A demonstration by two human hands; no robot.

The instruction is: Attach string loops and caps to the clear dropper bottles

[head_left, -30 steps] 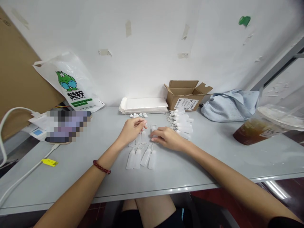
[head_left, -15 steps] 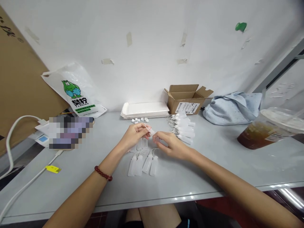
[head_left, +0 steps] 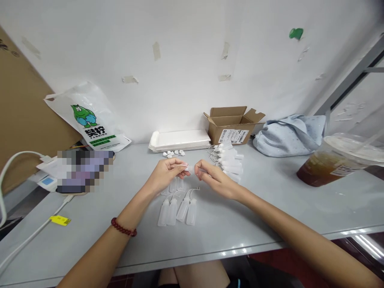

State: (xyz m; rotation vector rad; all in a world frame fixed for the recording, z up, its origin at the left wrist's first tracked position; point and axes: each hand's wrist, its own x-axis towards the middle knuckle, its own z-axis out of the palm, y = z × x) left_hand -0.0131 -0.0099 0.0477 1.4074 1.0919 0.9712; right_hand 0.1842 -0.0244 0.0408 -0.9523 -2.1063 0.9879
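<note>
My left hand point(head_left: 168, 173) pinches a small translucent plastic bottle point(head_left: 189, 169) between thumb and fingers. Most of that bottle is hidden behind the fingertips. Just to its right, my right hand point(head_left: 216, 179) has its fingers curled and closed; whether they hold anything small is hidden. On the table below lie several similar squeeze bottles point(head_left: 172, 212) with thin white strips at their necks. Others are partly covered by my left hand. A pile of bottles point(head_left: 229, 162) lies beyond my right hand, and small white caps point(head_left: 174, 153) are strewn behind my left hand.
At the wall stand a stack of white trays point(head_left: 181, 139) and an open cardboard box point(head_left: 229, 130). A blue cloth bag point(head_left: 289, 138) and a drink cup point(head_left: 321, 164) are on the right. Leftward are a phone point(head_left: 85, 172), a cable point(head_left: 33, 237) and a white plastic bag point(head_left: 90, 116).
The bottle in my left hand has turned closer to level. The fingers of my right hand have curled in more. The whole view has shifted slightly.
</note>
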